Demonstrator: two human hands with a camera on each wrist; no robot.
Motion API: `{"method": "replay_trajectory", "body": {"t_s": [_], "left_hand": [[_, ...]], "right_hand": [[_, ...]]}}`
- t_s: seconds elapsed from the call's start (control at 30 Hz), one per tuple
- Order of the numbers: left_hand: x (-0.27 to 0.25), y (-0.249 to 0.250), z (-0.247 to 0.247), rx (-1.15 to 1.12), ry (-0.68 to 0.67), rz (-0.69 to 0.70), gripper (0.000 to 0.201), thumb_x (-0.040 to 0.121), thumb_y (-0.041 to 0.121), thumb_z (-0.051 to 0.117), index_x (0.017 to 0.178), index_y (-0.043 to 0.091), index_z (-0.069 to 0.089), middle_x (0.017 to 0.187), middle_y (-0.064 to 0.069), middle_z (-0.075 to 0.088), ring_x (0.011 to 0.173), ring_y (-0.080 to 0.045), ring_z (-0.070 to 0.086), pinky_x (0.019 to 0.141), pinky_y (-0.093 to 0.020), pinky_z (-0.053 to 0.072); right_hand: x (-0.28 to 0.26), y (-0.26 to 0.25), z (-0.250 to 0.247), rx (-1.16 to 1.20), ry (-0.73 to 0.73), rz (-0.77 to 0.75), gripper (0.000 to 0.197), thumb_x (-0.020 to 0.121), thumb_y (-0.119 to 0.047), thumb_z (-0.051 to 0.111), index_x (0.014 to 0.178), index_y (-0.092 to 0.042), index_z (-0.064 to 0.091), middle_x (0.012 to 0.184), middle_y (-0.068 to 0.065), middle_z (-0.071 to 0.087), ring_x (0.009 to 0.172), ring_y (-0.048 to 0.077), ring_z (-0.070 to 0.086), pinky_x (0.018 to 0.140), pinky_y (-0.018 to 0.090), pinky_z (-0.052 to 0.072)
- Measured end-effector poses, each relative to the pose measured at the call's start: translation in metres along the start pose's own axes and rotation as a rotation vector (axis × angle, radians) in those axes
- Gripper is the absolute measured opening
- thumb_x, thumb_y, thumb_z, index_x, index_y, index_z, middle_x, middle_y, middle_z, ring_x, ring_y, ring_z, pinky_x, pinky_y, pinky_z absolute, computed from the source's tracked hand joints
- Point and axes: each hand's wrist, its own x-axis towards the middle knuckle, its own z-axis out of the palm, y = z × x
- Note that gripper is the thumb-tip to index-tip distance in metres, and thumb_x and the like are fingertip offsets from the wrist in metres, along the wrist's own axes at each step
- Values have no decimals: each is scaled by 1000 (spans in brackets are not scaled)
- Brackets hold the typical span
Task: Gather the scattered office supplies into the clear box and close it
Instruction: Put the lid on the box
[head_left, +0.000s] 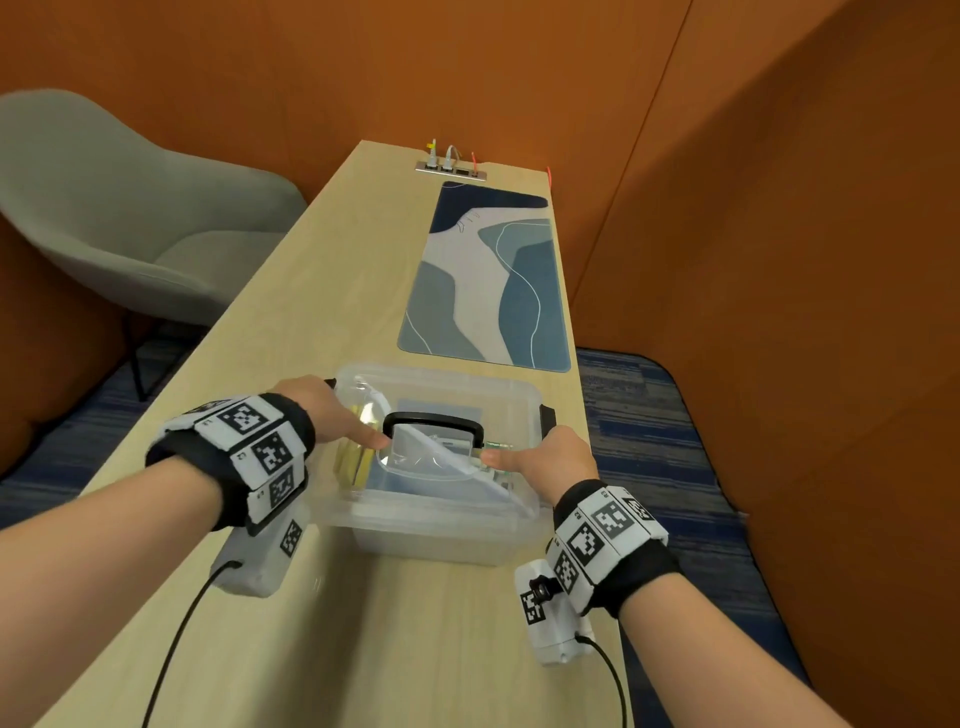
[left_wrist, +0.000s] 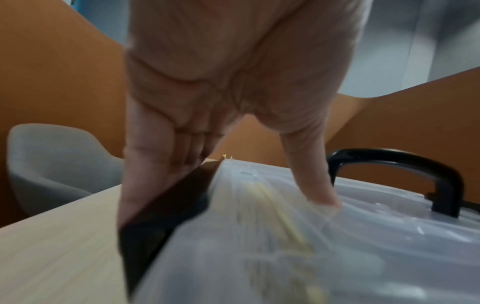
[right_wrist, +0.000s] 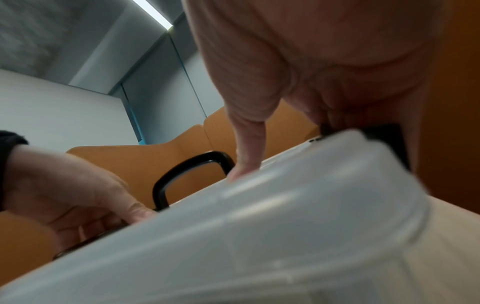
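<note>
The clear box (head_left: 426, 535) stands on the wooden table with its lid (head_left: 457, 384) on top and its black handle (head_left: 434, 422) upright. Yellow pieces (head_left: 356, 457) and a green item (head_left: 498, 446) show through the plastic. My left hand (head_left: 358, 415) pinches the box's left end, thumb pressing the lid (left_wrist: 363, 257), fingers along the black left latch (left_wrist: 161, 216). My right hand (head_left: 519, 447) does the same at the right end, with the thumb (right_wrist: 241, 164) on the lid and fingers over the black right latch (right_wrist: 389, 139). The latches are partly hidden by my fingers.
A blue patterned desk mat (head_left: 488, 280) lies beyond the box. A socket strip (head_left: 451, 169) with plugged cables sits at the table's far end. A grey chair (head_left: 130, 208) stands to the left. Orange partition walls close in behind and to the right. The box sits near the table's right edge.
</note>
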Motion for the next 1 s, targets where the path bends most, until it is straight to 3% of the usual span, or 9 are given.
{"method": "replay_trajectory", "body": {"t_s": [0.23, 0.37, 0.5, 0.6, 0.7, 0.77, 0.83, 0.93, 1.0], "left_hand": [[-3, 11, 5, 94, 71, 31, 69, 72, 42, 73, 125, 5, 50, 108, -10, 63, 85, -23, 55, 72, -28, 45], [1, 8, 29, 138, 137, 148, 69, 88, 38, 50, 145, 24, 15, 129, -13, 52, 109, -31, 57, 82, -33, 47], [-2, -1, 43, 34, 117, 168, 54, 93, 39, 42, 142, 45, 21, 137, -22, 35, 114, -40, 48, 98, -40, 44], [-7, -6, 47, -8, 120, 263, 40, 95, 27, 42, 127, 52, 43, 143, -20, 23, 120, -44, 40, 107, -43, 36], [-9, -11, 47, -47, 85, 345, 56, 92, 16, 42, 87, 71, 48, 147, -15, 21, 134, -41, 17, 111, -49, 26], [-15, -13, 44, -112, 68, 375, 57, 90, 13, 41, 79, 68, 51, 147, -11, 28, 140, -36, 7, 114, -46, 20], [-24, -14, 41, -157, 51, 425, 49, 92, 10, 39, 93, 52, 63, 144, -8, 34, 142, -33, 6, 115, -38, 16], [-28, -20, 39, -196, 46, 499, 35, 92, 10, 45, 110, 29, 67, 148, -9, 32, 144, -26, 10, 114, -29, 13], [-30, -28, 35, -345, 100, 482, 26, 90, 13, 53, 107, 25, 69, 149, -9, 35, 143, -20, 22, 112, -27, 22]], "right_hand": [[-3, -4, 3, -44, 35, 35, 71, 71, -40, 77, 125, -5, 47, 117, 12, 61, 104, 29, 60, 79, 35, 50], [-6, -4, 6, -78, 70, -42, 80, 78, -36, 72, 140, -14, 26, 126, 12, 57, 110, 32, 57, 83, 36, 47], [-8, 0, 10, -111, 80, -149, 85, 84, -34, 66, 147, -31, 10, 130, 13, 53, 112, 33, 56, 90, 38, 46], [-9, 0, 14, -150, 47, -191, 70, 90, -32, 58, 145, -42, 16, 141, 16, 38, 119, 34, 50, 90, 35, 42], [-12, -1, 19, -163, 33, -233, 49, 94, -25, 49, 137, -45, 36, 150, 15, 19, 124, 35, 44, 98, 38, 41], [-13, 4, 18, -142, 4, -260, 45, 95, -16, 44, 132, -42, 45, 154, 15, 10, 129, 35, 40, 104, 38, 38], [-13, 10, 14, -47, -59, -287, 51, 95, -2, 38, 131, -36, 49, 156, 13, 6, 137, 32, 31, 111, 34, 29], [-20, 22, 6, 64, -87, -353, 47, 94, 2, 35, 129, -24, 53, 150, 8, 25, 139, 23, 29, 112, 27, 23], [-28, 33, 5, 127, -39, -354, 39, 96, -4, 36, 127, -20, 54, 140, 5, 40, 135, 20, 36, 107, 24, 28]]}}
